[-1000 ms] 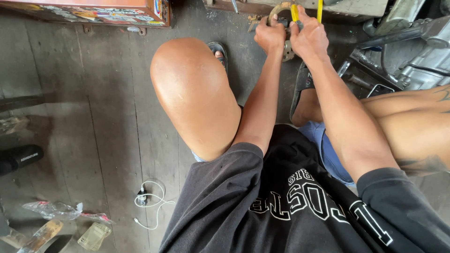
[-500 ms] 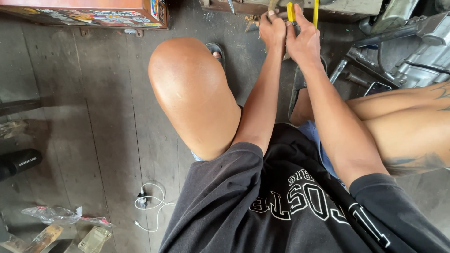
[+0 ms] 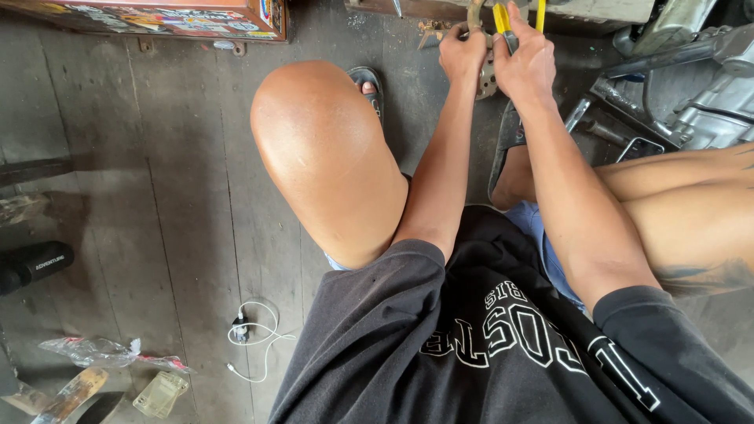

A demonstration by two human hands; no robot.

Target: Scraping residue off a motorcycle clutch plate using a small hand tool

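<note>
The person sat low over a plank floor (image 3: pixel 181 235), both arms stretched forward to the top edge of the view. The left hand (image 3: pixel 463 55) had its grip closed around a curved metal part (image 3: pixel 476 14), a dull ring-like piece that ran partly out of frame, with a perforated disc (image 3: pixel 488 78) showing just below it between the two hands. The right hand (image 3: pixel 528 67) had its grip closed on yellow-handled pliers (image 3: pixel 501 17); the pliers' working end was cut off by the frame, so what they bit on could not be seen. The two hands were nearly touching.

To do this well, it seemed the left hand needed to hold the metal part dead steady while the right squeezed and levered, keeping the wrists close so the force stayed short and controlled. A slip looked likely to drive the pliers toward the left knuckles, so a firm, even squeeze would serve better than a jerk.

A sandalled foot (image 3: pixel 367 82) rested beyond the raised knee (image 3: pixel 322 149). Grey engine castings (image 3: pixel 707 110) lay to the right, a stickered box (image 3: pixel 157 16) along the top left. Near the bottom left were a white cable (image 3: pixel 251 341), a crumpled plastic wrapper (image 3: pixel 102 352) and a black cylinder (image 3: pixel 35 265).
</note>
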